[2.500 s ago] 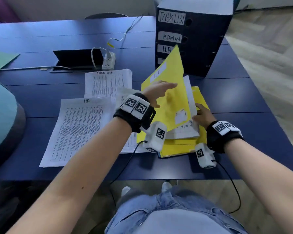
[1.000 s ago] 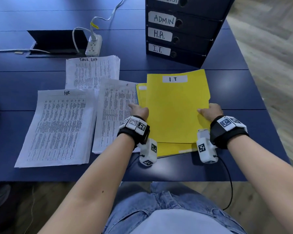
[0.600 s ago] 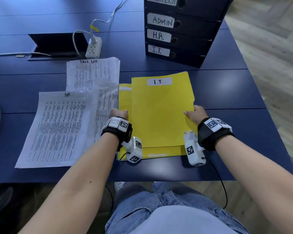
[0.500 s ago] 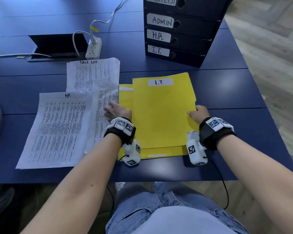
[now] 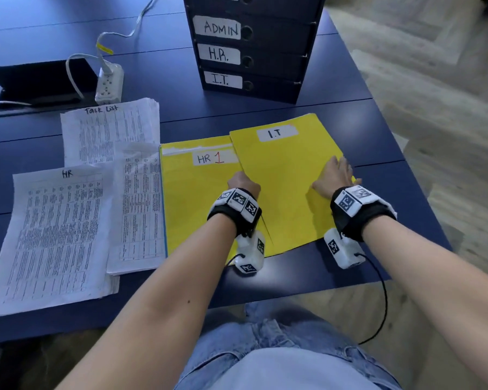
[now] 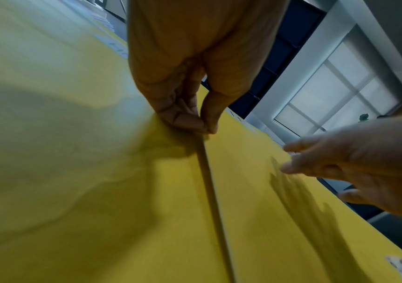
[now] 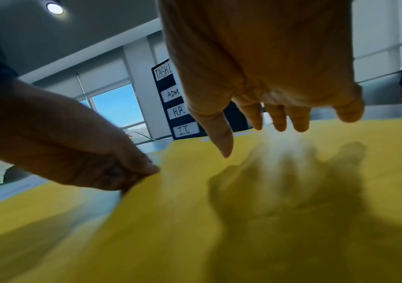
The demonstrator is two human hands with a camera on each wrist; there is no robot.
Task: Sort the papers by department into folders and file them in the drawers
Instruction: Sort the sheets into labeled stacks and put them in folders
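Note:
A yellow folder labelled I.T point(image 5: 282, 187) lies tilted on the blue table, overlapping a yellow folder labelled HR 1 point(image 5: 192, 204). My left hand point(image 5: 243, 182) pinches the I.T folder's left edge between thumb and fingers point(image 6: 204, 125). My right hand point(image 5: 334, 175) is open, its fingers point(image 7: 280, 118) spread just over the folder's right side. White paper stacks headed HR point(image 5: 57, 235) and Task List point(image 5: 107, 130), plus a third stack point(image 5: 141, 206), lie to the left. The dark drawer unit point(image 5: 276, 46) with ADMIN, H.R. and I.T. labels stands behind, all drawers closed.
A white power strip point(image 5: 109, 85) with its cable and a dark propped stand point(image 5: 37, 83) sit at the back left. The table's right edge point(image 5: 400, 153) runs close to the I.T folder, with wooden floor beyond.
The I.T folder has slid right and turned, uncovering the HR 1 label beneath. My left hand came back from the papers to pinch its left edge. My right hand released the edge and spread open.

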